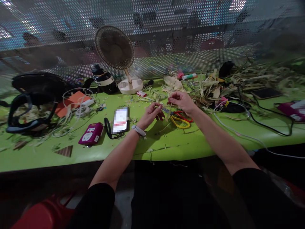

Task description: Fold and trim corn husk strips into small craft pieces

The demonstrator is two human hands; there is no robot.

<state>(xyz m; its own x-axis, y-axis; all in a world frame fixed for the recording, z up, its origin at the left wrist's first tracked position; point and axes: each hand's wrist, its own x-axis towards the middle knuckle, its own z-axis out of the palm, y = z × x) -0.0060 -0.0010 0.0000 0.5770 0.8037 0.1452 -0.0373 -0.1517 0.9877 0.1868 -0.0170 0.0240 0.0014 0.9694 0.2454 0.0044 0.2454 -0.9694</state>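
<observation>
On the green surface (157, 152), just left of the yellow-handled scissors (180, 123), your left hand (152, 114) is loosely curled, and I cannot tell whether it grips anything. Just beyond the scissors, your right hand (182, 101) pinches what looks like a thin pale strip (170, 108), between your hands; you seem to be working it by fingertip, which calls for a light, steady pinch.

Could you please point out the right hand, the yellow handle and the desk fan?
Right hand (184, 101): head view, back of the hand.
Yellow handle (182, 127): head view, lower edge of its loop.
Desk fan (115, 47): head view, middle of its grille.
</observation>
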